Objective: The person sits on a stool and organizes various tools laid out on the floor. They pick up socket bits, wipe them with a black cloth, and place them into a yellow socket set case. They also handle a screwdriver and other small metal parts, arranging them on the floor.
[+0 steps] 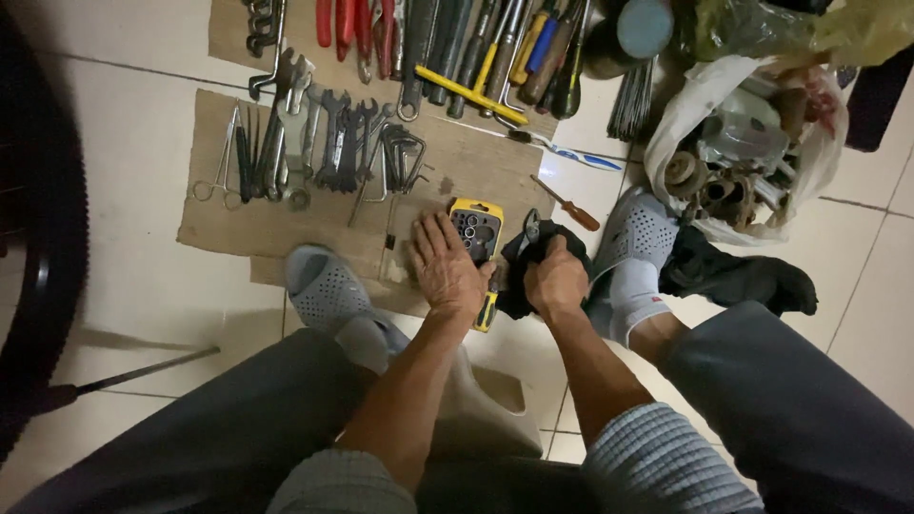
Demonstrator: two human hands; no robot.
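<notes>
Fingers of the left hand [447, 271] lie spread flat, touching the yellow socket case [479, 231] on the cardboard sheet [286, 224]. The right hand [556, 279] is closed around a black rag [522, 257] wrapped about a metal tool [530, 228], just beside the case, between two grey clogs [327, 286].
</notes>
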